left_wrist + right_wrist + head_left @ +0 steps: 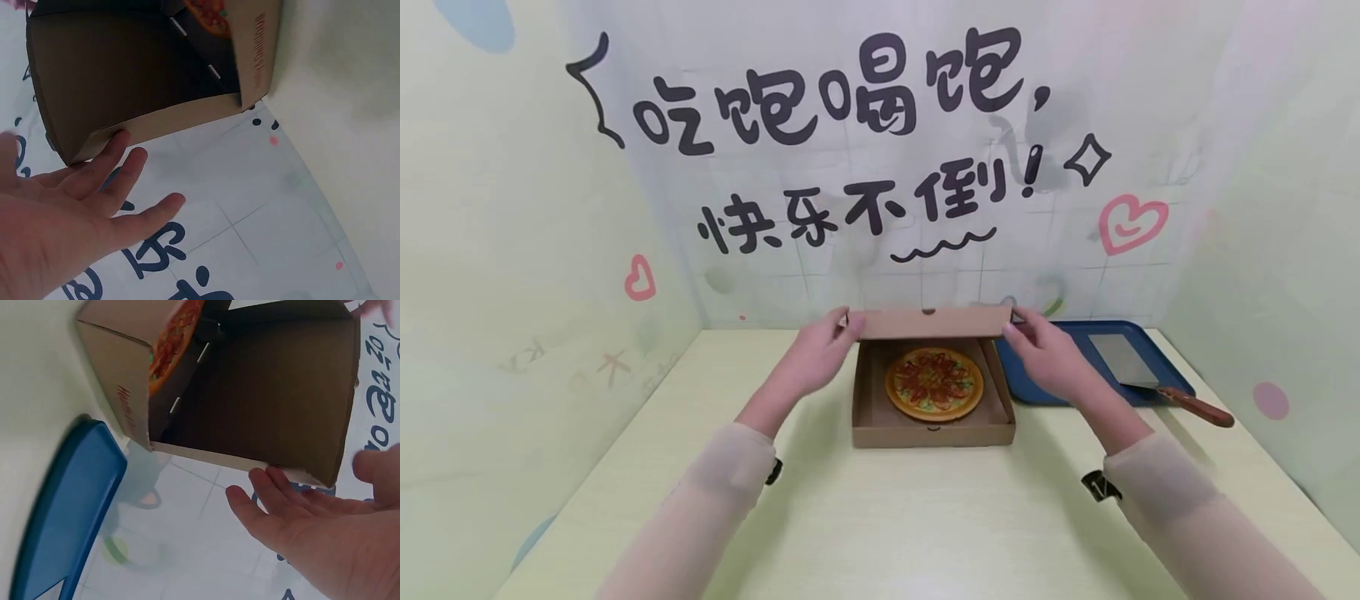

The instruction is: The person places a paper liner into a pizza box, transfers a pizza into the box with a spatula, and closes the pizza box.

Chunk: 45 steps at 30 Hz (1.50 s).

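A brown cardboard pizza box point(934, 436) lies on the table with its lid point(928, 322) raised and tilted. Inside rests a round pizza point(935, 383) with red and green toppings. My left hand point(812, 354) is at the lid's left front corner. In the left wrist view, its nearly straight fingers point(134, 165) touch the lid's side, and the thumb stands apart from the cardboard. At the right front corner is my right hand point(1051, 358). Its extended fingers point(265, 494) rest on the lid's other side, with a small gap at the thumb.
To the right of the box is a blue tray point(1033, 387). A pizza server point(1123, 360) lies on it, its wooden handle point(1197, 407) reaching over the tray's edge. Behind the table point(925, 525) rises a wall point(850, 275) with large black lettering; side walls stand left and right.
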{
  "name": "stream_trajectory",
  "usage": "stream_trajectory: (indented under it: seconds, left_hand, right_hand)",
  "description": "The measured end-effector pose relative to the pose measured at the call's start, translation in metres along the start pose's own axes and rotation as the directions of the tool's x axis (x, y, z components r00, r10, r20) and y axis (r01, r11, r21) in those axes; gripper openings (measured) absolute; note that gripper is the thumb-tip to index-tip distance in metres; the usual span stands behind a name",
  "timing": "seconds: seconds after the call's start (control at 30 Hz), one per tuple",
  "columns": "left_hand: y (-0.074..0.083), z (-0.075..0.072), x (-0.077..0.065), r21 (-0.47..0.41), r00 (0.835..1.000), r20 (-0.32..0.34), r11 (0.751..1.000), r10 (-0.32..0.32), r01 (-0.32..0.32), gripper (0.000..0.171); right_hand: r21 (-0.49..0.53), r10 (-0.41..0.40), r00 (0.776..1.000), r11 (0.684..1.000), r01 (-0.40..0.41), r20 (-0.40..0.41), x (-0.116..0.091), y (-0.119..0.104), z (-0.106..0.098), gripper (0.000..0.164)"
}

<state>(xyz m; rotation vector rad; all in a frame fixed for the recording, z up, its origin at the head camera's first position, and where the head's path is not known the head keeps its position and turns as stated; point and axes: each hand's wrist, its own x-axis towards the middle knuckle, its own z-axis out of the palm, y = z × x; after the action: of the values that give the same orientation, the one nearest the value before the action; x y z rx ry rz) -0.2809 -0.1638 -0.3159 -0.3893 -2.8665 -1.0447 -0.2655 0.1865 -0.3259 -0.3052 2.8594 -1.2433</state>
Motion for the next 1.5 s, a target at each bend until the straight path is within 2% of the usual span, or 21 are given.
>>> stream_trajectory:
  seconds: [0.13, 0.3, 0.5, 0.63, 0.8, 0.93, 1.1, 1.33, 1.4, 1.5]
  left_hand:
    - [-0.001, 0.016, -0.019, 0.15, 0.999, 0.011, 0.988, -0.048, 0.046, 0.079]
    - [0.001, 0.034, -0.033, 0.299, 0.996, 0.035, 0.952, -0.081, 0.067, 0.074]
    - [0.002, 0.05, -0.04, 0.474, 0.996, 0.069, 0.88, -0.063, 0.023, 0.071]
    - [-0.002, 0.06, -0.042, 0.546, 0.998, 0.058, 0.838, -0.038, 0.0, 0.066]
    - [-0.005, 0.067, -0.047, 0.628, 0.999, 0.037, 0.777, 0.03, -0.047, 0.066]
    - [-0.006, 0.07, -0.048, 0.665, 0.997, 0.024, 0.743, 0.076, -0.072, 0.058]
    - [-0.006, 0.072, -0.048, 0.687, 0.995, 0.023, 0.722, 0.096, -0.086, 0.058]
    - [-0.006, 0.076, -0.052, 0.697, 0.995, 0.035, 0.712, 0.091, -0.09, 0.063]
    - [-0.005, 0.076, -0.054, 0.691, 0.996, 0.038, 0.718, 0.077, -0.082, 0.067]
    - [-0.002, 0.078, -0.059, 0.666, 0.997, 0.048, 0.742, 0.064, -0.08, 0.074]
  right_hand:
    - [-0.097, -0.017, 0.999, 0.995, 0.022, 0.046, -0.012, 0.01, 0.011, 0.071]
    - [-0.189, -0.048, 0.994, 0.98, 0.067, 0.1, -0.023, 0.018, 0.024, 0.071]
    - [-0.272, -0.039, 0.989, 0.959, 0.077, 0.141, -0.028, 0.021, 0.038, 0.072]
    - [-0.326, -0.059, 0.989, 0.94, 0.101, 0.136, -0.03, 0.026, 0.047, 0.067]
    - [-0.358, -0.103, 0.986, 0.923, 0.145, 0.134, -0.031, 0.031, 0.052, 0.057]
    - [-0.375, -0.108, 0.985, 0.915, 0.151, 0.133, -0.029, 0.034, 0.053, 0.052]
    - [-0.395, -0.099, 0.986, 0.907, 0.145, 0.134, -0.028, 0.035, 0.054, 0.05]
    - [-0.458, -0.144, 0.984, 0.871, 0.177, 0.108, -0.036, 0.029, 0.057, 0.054]
    - [-0.471, -0.167, 0.981, 0.86, 0.196, 0.102, -0.039, 0.027, 0.059, 0.056]
    - [-0.498, -0.194, 0.975, 0.839, 0.221, 0.107, -0.044, 0.022, 0.065, 0.061]
